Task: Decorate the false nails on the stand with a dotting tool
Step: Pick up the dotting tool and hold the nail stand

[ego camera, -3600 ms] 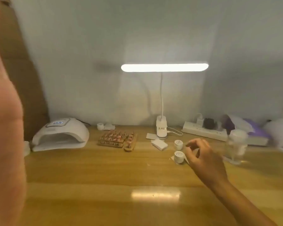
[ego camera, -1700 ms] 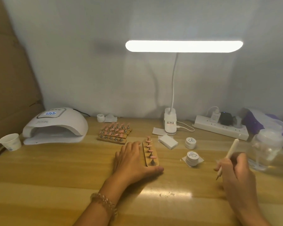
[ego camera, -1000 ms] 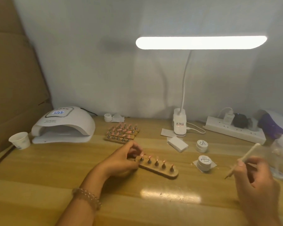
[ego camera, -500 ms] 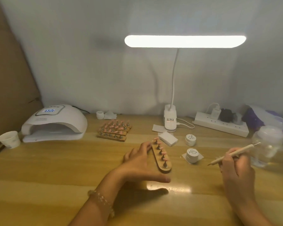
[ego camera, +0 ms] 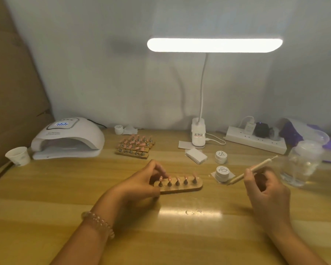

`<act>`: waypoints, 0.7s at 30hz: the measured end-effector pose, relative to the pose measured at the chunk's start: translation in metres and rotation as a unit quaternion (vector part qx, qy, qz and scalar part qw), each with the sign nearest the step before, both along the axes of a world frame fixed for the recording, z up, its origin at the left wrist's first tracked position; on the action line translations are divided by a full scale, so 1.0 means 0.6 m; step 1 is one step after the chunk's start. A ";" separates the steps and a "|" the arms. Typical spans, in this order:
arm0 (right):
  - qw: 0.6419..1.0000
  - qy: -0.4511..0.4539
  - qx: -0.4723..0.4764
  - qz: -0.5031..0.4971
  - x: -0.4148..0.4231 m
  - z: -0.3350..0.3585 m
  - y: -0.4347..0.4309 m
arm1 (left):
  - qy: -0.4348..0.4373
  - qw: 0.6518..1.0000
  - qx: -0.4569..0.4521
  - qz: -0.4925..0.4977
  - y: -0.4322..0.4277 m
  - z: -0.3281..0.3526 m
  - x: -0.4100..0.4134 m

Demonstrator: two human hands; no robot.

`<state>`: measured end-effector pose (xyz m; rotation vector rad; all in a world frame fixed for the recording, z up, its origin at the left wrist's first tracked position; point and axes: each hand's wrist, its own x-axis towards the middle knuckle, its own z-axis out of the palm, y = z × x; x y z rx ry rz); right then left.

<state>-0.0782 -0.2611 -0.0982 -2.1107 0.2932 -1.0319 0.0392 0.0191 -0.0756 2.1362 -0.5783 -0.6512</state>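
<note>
A narrow wooden stand (ego camera: 189, 188) lies crosswise on the table in front of me, with several pink false nails (ego camera: 185, 177) on small dark holders along it. My left hand (ego camera: 139, 183) grips the stand's left end, thumb at the front and fingers behind. To the right, my right hand (ego camera: 264, 186) pinches a slim wooden dotting tool (ego camera: 256, 168), its lower tip pointing down-left toward a small white jar (ego camera: 223, 172). The tool is clear of the nails.
More nail stands (ego camera: 135, 148) sit behind. A white nail lamp (ego camera: 67, 138) and paper cup (ego camera: 18, 155) are at the left. A desk lamp base (ego camera: 198, 135), white pads (ego camera: 196, 155), second jar (ego camera: 221, 156), power strip (ego camera: 256, 142) and clear container (ego camera: 302, 165) stand at the right.
My left hand has turned the stand from lengthwise to crosswise and now grips its left end. My right hand keeps hold of the dotting tool, still beside the jar.
</note>
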 end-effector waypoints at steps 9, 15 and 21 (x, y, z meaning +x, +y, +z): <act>0.983 -0.067 0.146 0.084 0.006 0.015 0.046 | -0.120 0.988 -0.063 0.077 0.000 -0.036 -0.022; 0.988 0.067 -0.004 0.142 0.012 -0.007 0.086 | -0.130 0.987 -0.070 0.069 -0.005 -0.042 -0.023; 0.970 0.121 -0.180 0.111 0.014 -0.018 0.088 | -0.191 0.976 -0.037 0.094 -0.016 -0.043 -0.022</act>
